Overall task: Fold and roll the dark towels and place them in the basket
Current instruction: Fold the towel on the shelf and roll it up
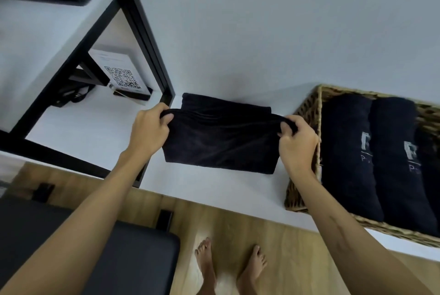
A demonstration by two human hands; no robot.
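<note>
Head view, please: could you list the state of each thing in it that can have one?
Dark towel: partly folded on the white table, its top edge lifted by both hands.
Left hand: pinches the towel's left corner.
Right hand: grips the towel's right corner.
Wicker basket: partly filled.
Rolled towels: lie side by side in the basket.

A dark folded towel [220, 137] lies flat just left of the wicker basket [307, 113] holding rolled towels [347, 151].
</note>
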